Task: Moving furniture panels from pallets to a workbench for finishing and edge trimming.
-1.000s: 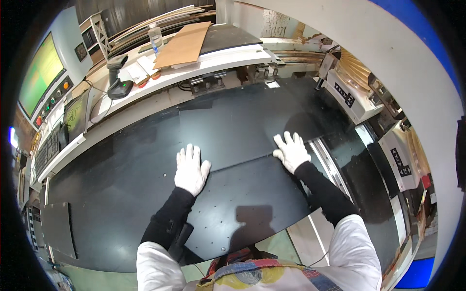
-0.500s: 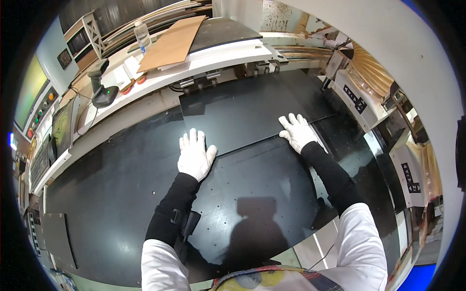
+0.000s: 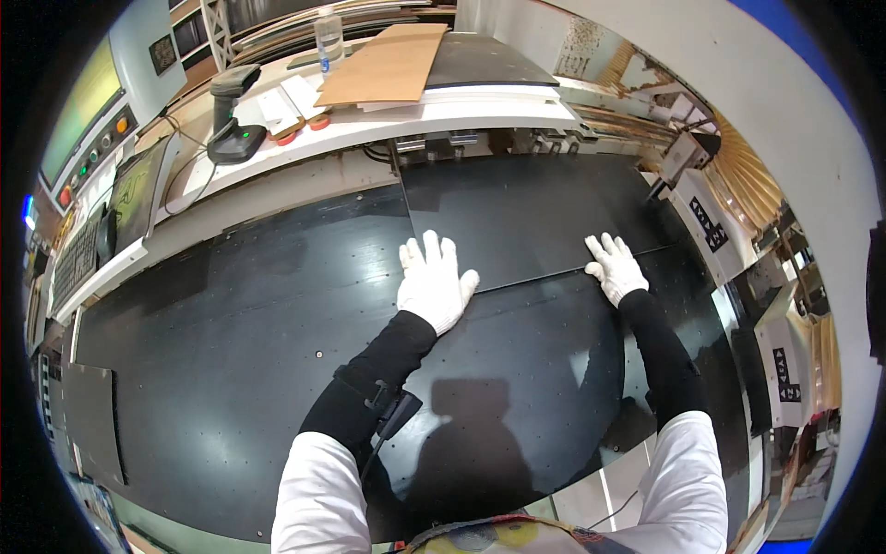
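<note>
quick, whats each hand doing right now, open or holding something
Left hand: open, spread at the near left corner of the black panel, not closed around it.
Right hand: open, at the panel's near edge.

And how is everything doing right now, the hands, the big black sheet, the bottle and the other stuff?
Left hand: gloved, open, fingers spread
Right hand: gloved, open, at the sheet's near edge
Black sheet: lying flat
Bottle: standing upright
Screen: lit
Scanner: upright, green light on
Brown board: lying flat
</note>
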Demonstrator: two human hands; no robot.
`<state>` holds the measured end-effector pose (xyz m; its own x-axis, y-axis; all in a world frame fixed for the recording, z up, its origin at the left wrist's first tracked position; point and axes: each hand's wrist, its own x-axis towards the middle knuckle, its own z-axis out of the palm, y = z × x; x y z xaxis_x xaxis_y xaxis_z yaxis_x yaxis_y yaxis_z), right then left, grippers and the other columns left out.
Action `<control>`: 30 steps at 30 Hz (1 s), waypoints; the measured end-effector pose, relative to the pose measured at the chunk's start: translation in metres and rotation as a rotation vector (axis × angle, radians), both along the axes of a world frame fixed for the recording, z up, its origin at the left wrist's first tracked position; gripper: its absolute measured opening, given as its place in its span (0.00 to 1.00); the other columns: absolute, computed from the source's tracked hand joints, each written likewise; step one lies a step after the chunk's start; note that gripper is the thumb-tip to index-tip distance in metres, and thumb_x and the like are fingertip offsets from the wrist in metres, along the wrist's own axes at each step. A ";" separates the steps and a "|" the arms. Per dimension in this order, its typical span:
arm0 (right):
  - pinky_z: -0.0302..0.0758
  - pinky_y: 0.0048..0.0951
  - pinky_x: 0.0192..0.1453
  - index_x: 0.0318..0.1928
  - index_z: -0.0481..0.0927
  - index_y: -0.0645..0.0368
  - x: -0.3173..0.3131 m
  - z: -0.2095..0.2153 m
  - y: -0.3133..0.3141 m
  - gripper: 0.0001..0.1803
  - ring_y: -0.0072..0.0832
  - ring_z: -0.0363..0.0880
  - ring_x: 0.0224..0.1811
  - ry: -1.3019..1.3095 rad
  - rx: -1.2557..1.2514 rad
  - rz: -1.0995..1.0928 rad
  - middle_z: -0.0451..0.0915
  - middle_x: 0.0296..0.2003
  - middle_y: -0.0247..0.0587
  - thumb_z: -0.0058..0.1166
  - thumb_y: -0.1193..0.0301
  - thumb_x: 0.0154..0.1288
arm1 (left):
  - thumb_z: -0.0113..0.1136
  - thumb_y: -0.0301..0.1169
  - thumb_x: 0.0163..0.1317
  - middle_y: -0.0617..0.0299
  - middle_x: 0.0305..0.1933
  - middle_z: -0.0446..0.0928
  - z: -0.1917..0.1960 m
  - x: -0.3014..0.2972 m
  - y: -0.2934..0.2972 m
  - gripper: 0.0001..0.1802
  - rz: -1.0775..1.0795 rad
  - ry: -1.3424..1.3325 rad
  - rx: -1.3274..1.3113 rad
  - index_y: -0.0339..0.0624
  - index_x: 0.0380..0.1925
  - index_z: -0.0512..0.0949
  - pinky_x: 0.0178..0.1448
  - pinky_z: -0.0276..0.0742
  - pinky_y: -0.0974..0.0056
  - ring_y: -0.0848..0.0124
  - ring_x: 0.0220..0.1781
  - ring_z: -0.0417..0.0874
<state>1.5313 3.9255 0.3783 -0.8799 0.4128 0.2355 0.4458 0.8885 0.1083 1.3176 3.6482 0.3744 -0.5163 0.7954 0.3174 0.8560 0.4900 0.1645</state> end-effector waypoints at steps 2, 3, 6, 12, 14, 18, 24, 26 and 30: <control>0.64 0.47 0.66 0.63 0.66 0.51 -0.002 -0.002 0.001 0.29 0.60 0.64 0.62 -0.039 -0.019 -0.025 0.67 0.61 0.57 0.53 0.58 0.64 | 0.49 0.47 0.64 0.32 0.64 0.57 -0.002 0.000 -0.001 0.34 -0.015 -0.008 -0.018 0.28 0.59 0.60 0.68 0.52 0.37 0.31 0.64 0.60; 0.62 0.47 0.68 0.64 0.66 0.50 -0.004 -0.002 0.003 0.29 0.60 0.62 0.64 -0.059 -0.041 -0.044 0.66 0.63 0.58 0.53 0.57 0.64 | 0.48 0.48 0.64 0.32 0.64 0.58 -0.006 -0.001 -0.001 0.34 -0.004 0.022 0.005 0.28 0.59 0.60 0.68 0.51 0.37 0.31 0.64 0.60; 0.61 0.47 0.69 0.65 0.65 0.50 -0.006 0.000 0.007 0.30 0.60 0.61 0.65 -0.075 -0.057 -0.053 0.65 0.64 0.58 0.52 0.57 0.65 | 0.48 0.48 0.64 0.32 0.63 0.58 -0.009 -0.004 0.002 0.34 0.008 0.044 0.055 0.28 0.58 0.60 0.69 0.50 0.36 0.31 0.64 0.60; 0.60 0.47 0.69 0.66 0.64 0.50 -0.007 0.006 0.006 0.30 0.59 0.60 0.66 -0.099 -0.090 -0.064 0.63 0.65 0.59 0.51 0.57 0.66 | 0.46 0.49 0.65 0.32 0.64 0.57 -0.007 -0.006 0.005 0.35 -0.004 0.015 0.016 0.28 0.59 0.60 0.69 0.50 0.36 0.31 0.64 0.59; 0.60 0.47 0.69 0.66 0.64 0.50 -0.008 0.006 0.004 0.30 0.59 0.61 0.66 -0.100 -0.099 -0.062 0.63 0.64 0.58 0.51 0.57 0.66 | 0.46 0.49 0.65 0.33 0.64 0.56 -0.009 -0.007 0.004 0.34 -0.002 0.023 0.007 0.28 0.59 0.60 0.68 0.50 0.36 0.31 0.64 0.59; 0.62 0.48 0.67 0.65 0.65 0.51 -0.005 0.003 0.002 0.30 0.59 0.63 0.63 -0.088 -0.058 -0.023 0.65 0.62 0.58 0.53 0.58 0.64 | 0.47 0.49 0.65 0.33 0.64 0.57 -0.010 -0.005 0.001 0.35 -0.009 0.039 0.016 0.28 0.59 0.61 0.68 0.50 0.36 0.32 0.64 0.59; 0.62 0.48 0.67 0.66 0.63 0.52 -0.003 0.001 0.005 0.31 0.59 0.63 0.63 -0.112 -0.023 -0.021 0.65 0.62 0.57 0.52 0.59 0.65 | 0.48 0.50 0.64 0.34 0.63 0.58 -0.005 -0.004 -0.001 0.35 -0.019 0.035 0.010 0.29 0.59 0.61 0.68 0.50 0.37 0.33 0.63 0.60; 0.62 0.48 0.67 0.66 0.63 0.52 -0.003 0.002 0.006 0.31 0.59 0.62 0.63 -0.120 -0.020 -0.025 0.65 0.62 0.57 0.51 0.59 0.65 | 0.48 0.50 0.64 0.34 0.63 0.58 -0.006 -0.005 0.001 0.35 -0.015 0.031 0.018 0.29 0.59 0.61 0.68 0.50 0.37 0.33 0.63 0.60; 0.61 0.47 0.67 0.66 0.62 0.53 -0.004 0.001 0.008 0.30 0.59 0.61 0.64 -0.132 -0.038 -0.049 0.64 0.63 0.56 0.51 0.59 0.66 | 0.47 0.50 0.64 0.34 0.64 0.57 -0.010 -0.006 0.007 0.36 -0.020 0.006 0.007 0.30 0.61 0.61 0.69 0.49 0.37 0.32 0.64 0.59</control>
